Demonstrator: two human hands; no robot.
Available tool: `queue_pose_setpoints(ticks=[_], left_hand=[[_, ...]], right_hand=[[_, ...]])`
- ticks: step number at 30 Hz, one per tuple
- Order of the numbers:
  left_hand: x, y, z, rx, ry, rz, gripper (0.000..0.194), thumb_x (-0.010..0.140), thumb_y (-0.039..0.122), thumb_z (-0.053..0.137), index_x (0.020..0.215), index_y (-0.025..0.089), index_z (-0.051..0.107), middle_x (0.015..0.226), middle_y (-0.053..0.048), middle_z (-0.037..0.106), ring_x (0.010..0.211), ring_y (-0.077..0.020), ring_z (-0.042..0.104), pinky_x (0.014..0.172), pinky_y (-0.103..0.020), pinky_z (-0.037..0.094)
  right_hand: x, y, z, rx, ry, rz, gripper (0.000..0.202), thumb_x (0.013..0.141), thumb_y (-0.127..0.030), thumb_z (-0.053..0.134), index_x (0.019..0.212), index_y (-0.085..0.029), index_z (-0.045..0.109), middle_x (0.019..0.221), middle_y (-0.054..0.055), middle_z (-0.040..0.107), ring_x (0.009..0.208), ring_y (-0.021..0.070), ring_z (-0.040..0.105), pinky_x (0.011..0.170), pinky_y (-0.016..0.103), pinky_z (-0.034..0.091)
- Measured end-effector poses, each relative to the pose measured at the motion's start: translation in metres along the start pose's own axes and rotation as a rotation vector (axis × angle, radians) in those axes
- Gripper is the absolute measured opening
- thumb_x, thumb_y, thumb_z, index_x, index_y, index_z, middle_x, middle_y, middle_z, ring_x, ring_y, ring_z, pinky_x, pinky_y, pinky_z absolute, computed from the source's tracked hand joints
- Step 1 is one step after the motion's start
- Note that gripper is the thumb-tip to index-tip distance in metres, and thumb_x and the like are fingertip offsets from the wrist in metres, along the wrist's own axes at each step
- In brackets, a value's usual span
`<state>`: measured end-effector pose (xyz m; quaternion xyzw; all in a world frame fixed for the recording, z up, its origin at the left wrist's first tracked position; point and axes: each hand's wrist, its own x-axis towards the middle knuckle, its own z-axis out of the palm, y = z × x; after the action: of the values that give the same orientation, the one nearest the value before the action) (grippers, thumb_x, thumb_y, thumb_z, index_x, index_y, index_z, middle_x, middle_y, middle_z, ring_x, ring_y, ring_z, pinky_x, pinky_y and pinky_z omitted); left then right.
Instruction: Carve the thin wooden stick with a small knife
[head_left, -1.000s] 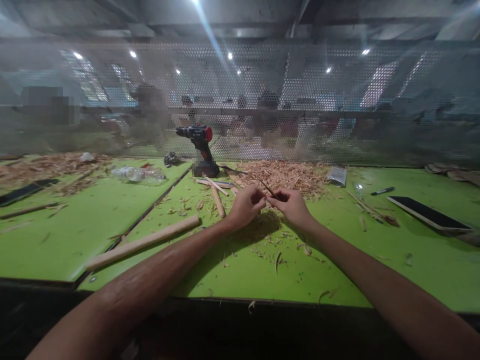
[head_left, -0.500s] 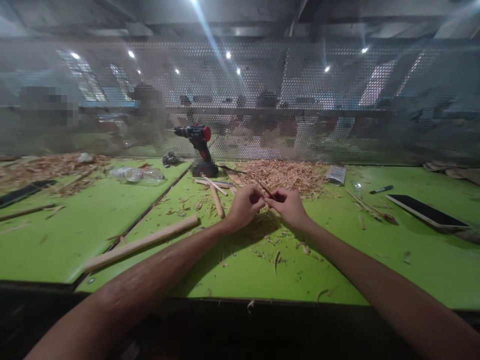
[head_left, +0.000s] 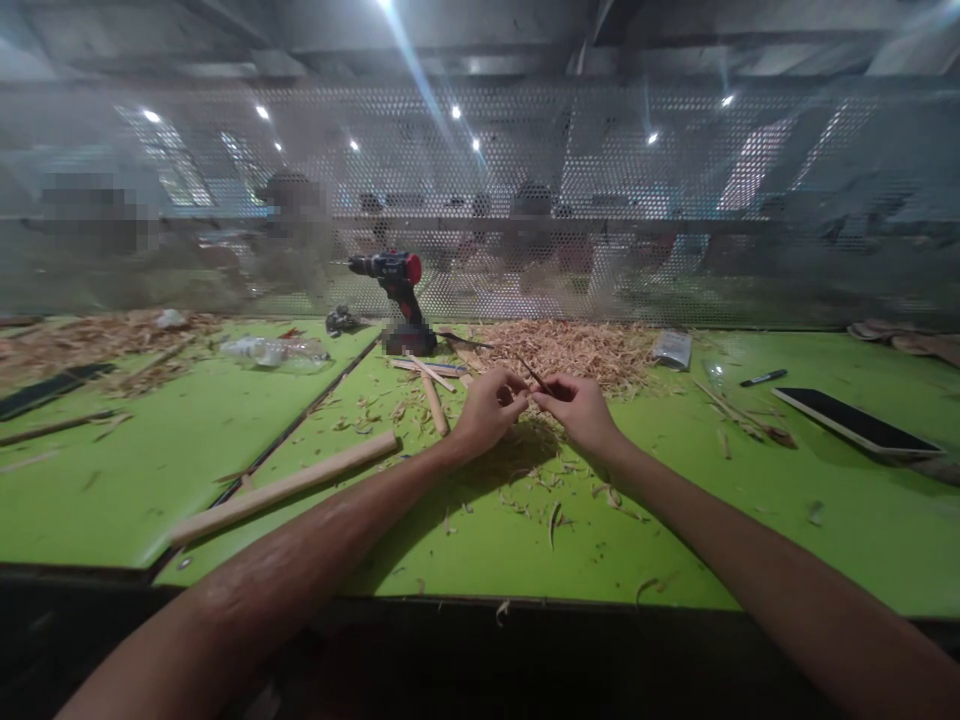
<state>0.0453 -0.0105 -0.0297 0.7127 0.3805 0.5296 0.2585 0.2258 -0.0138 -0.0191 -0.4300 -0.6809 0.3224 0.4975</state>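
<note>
Over the green table (head_left: 465, 540), my two hands meet at the fingertips. My right hand (head_left: 585, 412) is closed, with a thin dark stick (head_left: 532, 372) between thumb and fingers; the stick points up and away to the left. My left hand (head_left: 489, 408) is closed in a pinch right beside it. Whatever lies between the left fingertips is too small to make out. Behind the hands lies a heap of wood shavings (head_left: 577, 350). A short wooden stick (head_left: 433, 403) rests just left of my left hand.
A cordless drill (head_left: 401, 300) stands upright on its battery. At left lie a long wooden rod (head_left: 285, 488) and a clear plastic bottle (head_left: 274, 352). To the right are a tablet-like dark panel (head_left: 855, 420), a marker (head_left: 763, 378) and a small packet (head_left: 673, 351). A perforated screen (head_left: 465, 240) closes the back.
The dark stick has shifted slightly between the fingertips. Both hands stay almost in the same place, and the things on the table have not moved.
</note>
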Motion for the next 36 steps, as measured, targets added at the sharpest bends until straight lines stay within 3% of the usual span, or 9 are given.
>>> queue_pose_setpoints(ticks=[12,18,28,36], left_hand=[[0.0,0.003,-0.002,0.102,-0.01,0.002,0.016,0.082,0.011,0.067,0.071,0.019,0.057,0.063,0.003,0.056,0.06,-0.012,0.05,0.057,-0.023,0.035],[-0.002,0.002,-0.001,0.058,0.007,-0.034,0.013,0.081,0.014,0.068,0.072,0.018,0.06,0.062,0.003,0.057,0.059,-0.0121,0.052,0.056,-0.023,0.036],[-0.001,0.0,0.002,-0.017,0.04,-0.068,0.015,0.079,0.015,0.07,0.069,0.018,0.059,0.06,0.003,0.058,0.057,-0.0115,0.052,0.054,-0.022,0.037],[-0.001,-0.001,0.002,-0.032,0.01,-0.049,0.008,0.083,0.018,0.071,0.079,0.018,0.065,0.07,0.0,0.063,0.061,-0.0122,0.057,0.056,-0.023,0.041]], right_hand=[[-0.001,-0.002,0.001,-0.02,-0.008,-0.012,0.029,0.076,-0.049,0.082,0.077,-0.022,0.073,0.075,0.003,0.07,0.071,0.0202,0.06,0.071,0.036,0.049],[-0.002,-0.004,0.003,-0.01,-0.032,-0.015,0.034,0.073,-0.053,0.081,0.077,-0.021,0.07,0.073,0.002,0.066,0.071,0.0192,0.057,0.071,0.036,0.048],[-0.005,-0.01,0.004,-0.013,-0.063,-0.027,0.023,0.077,-0.042,0.077,0.076,-0.021,0.068,0.073,0.001,0.065,0.072,0.02,0.058,0.073,0.037,0.048],[-0.004,-0.007,0.004,0.02,-0.031,-0.003,0.023,0.077,-0.042,0.08,0.08,-0.02,0.071,0.08,0.003,0.07,0.077,0.0207,0.061,0.077,0.037,0.049]])
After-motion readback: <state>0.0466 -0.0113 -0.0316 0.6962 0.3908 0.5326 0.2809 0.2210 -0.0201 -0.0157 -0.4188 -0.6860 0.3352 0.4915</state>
